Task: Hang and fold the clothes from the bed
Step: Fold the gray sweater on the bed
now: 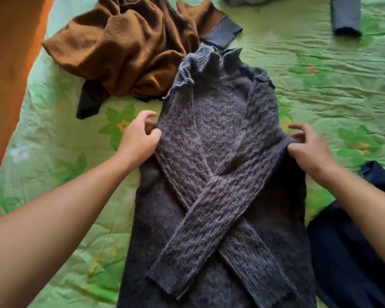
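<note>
We take the grey sweater (pixel 218 121) as our landmark: it lies flat on its back on the green flowered bedspread (pixel 320 70), ribbed collar (pixel 207 56) away from us, both sleeves (pixel 211 185) folded in and crossed over its front. Our left hand (pixel 138 138) sits at its left side edge, thumb on the knit and fingers curled, apparently pinching that edge; our right hand (pixel 309 150) pinches the opposite edge in much the same way (its forefinger is lifted clear). We judge the knit thick, soft and limp, fairly heavy for a garment, stretchy and not slippery, so it should sag if lifted by one point; the two side edges seem the sensible hold. A crumpled brown garment (pixel 125 47) touches the sweater's upper left, and a dark navy garment (pixel 351 252) lies just beside its right. We can read no label, brand or writing anywhere.
</note>
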Demonstrator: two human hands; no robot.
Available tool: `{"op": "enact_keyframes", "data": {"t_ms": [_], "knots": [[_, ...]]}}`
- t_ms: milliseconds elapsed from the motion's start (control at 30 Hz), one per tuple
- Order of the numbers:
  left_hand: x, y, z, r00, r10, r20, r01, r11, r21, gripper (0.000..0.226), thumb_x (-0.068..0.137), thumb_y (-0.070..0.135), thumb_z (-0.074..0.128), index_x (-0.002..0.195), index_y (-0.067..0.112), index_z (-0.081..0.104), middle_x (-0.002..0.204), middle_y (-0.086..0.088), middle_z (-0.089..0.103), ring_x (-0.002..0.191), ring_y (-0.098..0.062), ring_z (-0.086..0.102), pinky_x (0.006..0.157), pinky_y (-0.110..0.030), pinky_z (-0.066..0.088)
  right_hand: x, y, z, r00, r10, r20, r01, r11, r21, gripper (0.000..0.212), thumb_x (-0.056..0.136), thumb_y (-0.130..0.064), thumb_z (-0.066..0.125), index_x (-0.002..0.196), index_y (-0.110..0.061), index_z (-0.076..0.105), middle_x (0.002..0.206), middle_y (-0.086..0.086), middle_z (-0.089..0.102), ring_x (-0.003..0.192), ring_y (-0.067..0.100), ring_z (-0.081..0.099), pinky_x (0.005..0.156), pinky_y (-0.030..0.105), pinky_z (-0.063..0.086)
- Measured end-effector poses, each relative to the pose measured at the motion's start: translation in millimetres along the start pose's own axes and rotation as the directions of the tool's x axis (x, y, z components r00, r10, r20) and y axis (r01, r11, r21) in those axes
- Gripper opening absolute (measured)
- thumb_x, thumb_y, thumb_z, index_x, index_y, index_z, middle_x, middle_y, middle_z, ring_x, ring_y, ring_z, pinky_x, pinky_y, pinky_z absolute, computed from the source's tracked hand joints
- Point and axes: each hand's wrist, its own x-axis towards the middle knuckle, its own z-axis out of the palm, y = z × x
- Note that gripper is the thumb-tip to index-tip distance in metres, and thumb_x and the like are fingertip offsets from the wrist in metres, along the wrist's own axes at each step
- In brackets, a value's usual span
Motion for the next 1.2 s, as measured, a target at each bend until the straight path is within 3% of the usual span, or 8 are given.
{"op": "enact_keyframes", "data": {"t_ms": [100,200,433,700,800,1000,1100,1200], "knots": [[32.5,28.9,6.3,0.998,-0.061,-0.019,0.061,0.998,-0.007,0.052,0.094,0.04,0.063,0.14,0.02,0.048,0.114,0.005,0.059,0.104,-0.016,0.057,0.09,-0.029,0.042,27.4,-44.9,-13.1,0.979,0.017,0.205,-0.092,0.928,0.361,0.056,0.065,-0.016,0.05,0.118,-0.019,0.065,0.101,0.002,0.063,0.083,0.013,0.058,0.067,0.028,0.041],[60.2,49.4,16.2,0.998,-0.051,-0.028,0.051,0.998,0.03,0.05,0.091,0.045,0.067,0.13,0.015,0.056,0.116,0.004,0.057,0.107,-0.015,0.054,0.092,-0.027,0.041,61.1,-69.1,-10.5,0.947,0.134,0.291,-0.23,0.917,0.325,0.026,0.085,-0.034,0.058,0.104,-0.017,0.063,0.087,-0.001,0.058,0.069,0.015,0.053,0.065,0.031,0.038],[72.1,45.0,15.7,0.972,-0.099,-0.213,0.129,0.983,0.129,0.022,0.102,0.027,0.045,0.108,0.007,0.052,0.118,-0.021,0.063,0.112,-0.039,0.057,0.091,-0.04,0.041,108.3,-55.3,12.8,0.971,0.085,-0.221,-0.088,0.996,-0.004,0.033,0.098,-0.03,0.055,0.12,-0.006,0.055,0.106,0.012,0.056,0.094,0.027,0.053,0.076,0.034,0.039],[92.5,66.6,8.2,0.993,-0.028,-0.112,0.029,1.0,0.007,0.031,0.087,0.038,0.067,0.108,0.017,0.06,0.104,0.002,0.065,0.099,-0.018,0.061,0.092,-0.03,0.048,135.0,-72.5,6.3,0.995,0.086,-0.048,-0.063,0.929,0.364,0.047,0.084,-0.039,0.076,0.117,-0.014,0.052,0.104,0.004,0.061,0.089,0.017,0.06,0.066,0.029,0.045],[112.5,67.7,-0.5,0.989,-0.005,-0.148,0.028,0.988,0.154,0.025,0.087,0.039,0.066,0.096,0.016,0.063,0.098,-0.004,0.068,0.097,-0.026,0.063,0.089,-0.035,0.051,148.9,-75.6,5.6,0.998,0.022,-0.053,-0.013,0.986,0.164,0.026,0.095,-0.035,0.066,0.101,-0.009,0.064,0.099,0.01,0.067,0.084,0.024,0.065,0.075,0.033,0.049],[59.2,43.8,15.3,0.979,0.094,-0.18,-0.048,0.969,0.243,0.053,0.097,0.038,0.056,0.141,0.012,0.042,0.137,-0.018,0.05,0.128,-0.036,0.047,0.108,-0.043,0.038,93.1,-56.9,19.5,0.967,-0.116,-0.227,0.052,0.961,-0.272,0.068,0.098,-0.046,0.052,0.152,-0.012,0.03,0.151,0.021,0.034,0.138,0.039,0.037,0.114,0.043,0.031],[-34.2,17.1,35.6,0.934,0.358,-0.02,-0.307,0.828,0.47,0.071,0.097,0.045,0.052,0.156,0.014,0.027,0.161,-0.019,0.02,0.151,-0.036,0.016,0.122,-0.051,0.019,-0.8,-29.8,50.0,0.895,-0.439,-0.071,0.357,0.805,-0.474,0.072,0.098,-0.053,0.047,0.156,-0.017,0.026,0.159,0.014,0.024,0.149,0.034,0.022,0.122,0.054,0.019],[-115.9,-12.3,65.0,0.857,0.45,0.252,-0.509,0.659,0.554,0.08,0.094,0.064,0.042,0.16,0.023,0.021,0.168,-0.014,0.006,0.155,-0.03,0.0,0.124,-0.053,0.012,-79.1,14.6,88.1,0.816,-0.542,0.201,0.533,0.571,-0.624,0.08,0.094,-0.066,0.038,0.158,-0.018,0.03,0.166,0.013,0.02,0.154,0.035,0.011,0.121,0.063,0.008]]}}
